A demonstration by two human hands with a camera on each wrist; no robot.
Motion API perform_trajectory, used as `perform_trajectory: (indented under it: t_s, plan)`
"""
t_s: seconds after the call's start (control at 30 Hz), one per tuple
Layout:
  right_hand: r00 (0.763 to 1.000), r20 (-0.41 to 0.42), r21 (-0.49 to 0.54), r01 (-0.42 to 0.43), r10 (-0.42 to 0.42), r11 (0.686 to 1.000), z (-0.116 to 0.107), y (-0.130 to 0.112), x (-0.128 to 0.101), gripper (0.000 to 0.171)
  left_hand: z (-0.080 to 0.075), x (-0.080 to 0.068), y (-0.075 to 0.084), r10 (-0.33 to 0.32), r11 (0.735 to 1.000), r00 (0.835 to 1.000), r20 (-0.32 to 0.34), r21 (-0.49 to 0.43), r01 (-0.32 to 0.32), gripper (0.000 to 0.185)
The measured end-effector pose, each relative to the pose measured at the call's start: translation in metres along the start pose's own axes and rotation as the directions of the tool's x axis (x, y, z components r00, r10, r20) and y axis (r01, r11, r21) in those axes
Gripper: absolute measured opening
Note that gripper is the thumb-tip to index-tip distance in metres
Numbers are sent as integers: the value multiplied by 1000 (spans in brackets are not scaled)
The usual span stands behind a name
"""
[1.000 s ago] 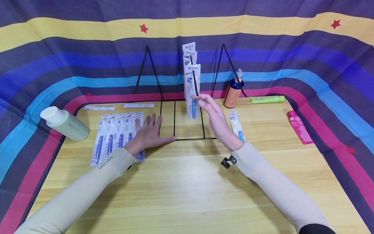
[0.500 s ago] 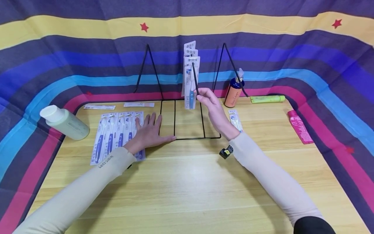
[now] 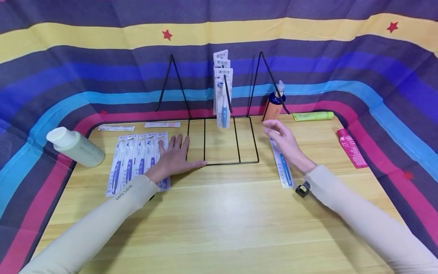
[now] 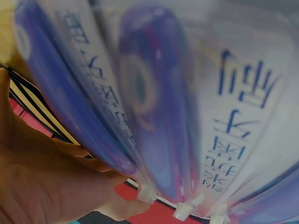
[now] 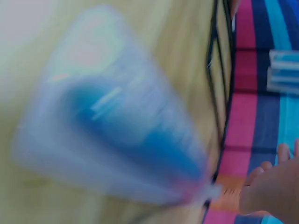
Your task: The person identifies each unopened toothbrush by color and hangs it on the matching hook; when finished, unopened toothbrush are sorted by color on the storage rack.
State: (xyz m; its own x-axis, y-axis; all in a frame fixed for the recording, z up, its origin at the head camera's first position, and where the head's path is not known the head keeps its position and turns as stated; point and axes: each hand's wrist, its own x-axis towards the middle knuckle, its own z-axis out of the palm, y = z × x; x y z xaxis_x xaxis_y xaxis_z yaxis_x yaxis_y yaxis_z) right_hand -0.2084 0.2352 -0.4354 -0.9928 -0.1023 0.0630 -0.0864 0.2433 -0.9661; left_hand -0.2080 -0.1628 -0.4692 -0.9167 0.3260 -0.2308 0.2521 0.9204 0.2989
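Half a second ago the right hand (image 3: 285, 142) was up at the hook of the black wire rack (image 3: 222, 140), fingers at the hanging toothbrush packs (image 3: 222, 89); it has since drawn back to the right and lower, and those packs hang from the hook with nothing touching them. Both wrist views are hard to read: the left wrist picture is filled by blurred, very close blue and white packaging with part of the left hand (image 4: 51, 186) along the bottom, and the right wrist picture shows only a smeared blue pack (image 5: 117, 116) on the wood, a bit of rack wire and the fingertips (image 5: 273, 186) at the lower right corner. From the head view the right hand hovers with fingers loosely spread and slightly bent, holding nothing, above the upper end of a single toothbrush pack (image 3: 283, 167) lying on the table (image 3: 219, 213) just right of the rack; whether it touches that pack cannot be told. The left hand (image 3: 174, 154) lies flat, fingers straight and spread, pressing on the right edge of a row of toothbrush packs (image 3: 133, 161) left of the rack, its thumb near the rack's front corner
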Motion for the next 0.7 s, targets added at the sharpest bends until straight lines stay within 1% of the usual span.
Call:
perform_trajectory:
  t_s: [0.1,0.2,0.3,0.37,0.43,0.6,0.7]
  plan:
    - [994,-18,-88,-113,111,990,-21,8,-13,53,0,-1,1,-1,1000,1000,1,-4,1,130]
    - [986,-16,-190,-169,169,967,-35,16,-25,62,3,3,-3,-1,1000,1000,4,-12,2,132]
    - [981,-19,-296,-189,192,936,-42,25,-35,67,5,3,-5,0,1000,1000,2,-19,1,132]
    - [979,-33,-357,-201,202,912,-45,28,-41,66,4,1,-4,3,1000,1000,-2,-24,-3,131]
    - [978,-50,-404,-207,204,891,-47,30,-46,61,2,-1,-2,7,1000,1000,-9,-30,-8,129]
    - [979,-81,-489,-205,190,848,-47,30,-52,50,4,1,-4,4,999,1000,-4,-32,-4,132]
    - [973,-89,-518,-228,213,825,-44,28,-54,45,5,3,-5,6,999,1000,-4,-33,-6,135]
